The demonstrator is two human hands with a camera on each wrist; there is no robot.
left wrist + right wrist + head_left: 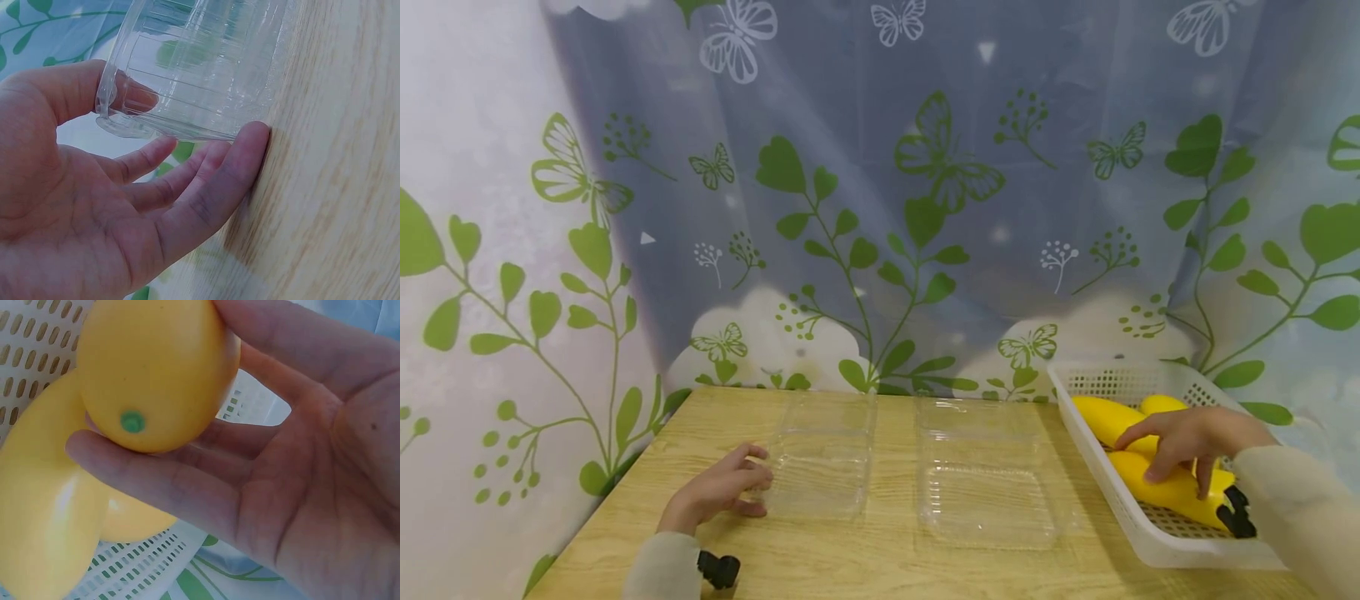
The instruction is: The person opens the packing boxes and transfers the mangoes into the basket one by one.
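Note:
My left hand (726, 487) is at the left side of a clear plastic box (820, 479) on the table. In the left wrist view, the thumb shows through the clear wall (206, 69) and the fingers touch its lower edge from the other side. My right hand (1195, 442) reaches into a white basket (1138, 533) and grips a smooth yellow fruit (1161, 483). The right wrist view shows the rounded end of this yellow fruit (162, 369), with a small green nub, between thumb and fingers. More yellow fruits (50, 512) lie beside it in the basket.
A second clear plastic box (988, 500) stands on the wooden table (835, 562) between the first box and the basket. Behind the table hangs a curtain (850, 208) printed with leaves and butterflies. A black strap piece (718, 569) is at the left wrist.

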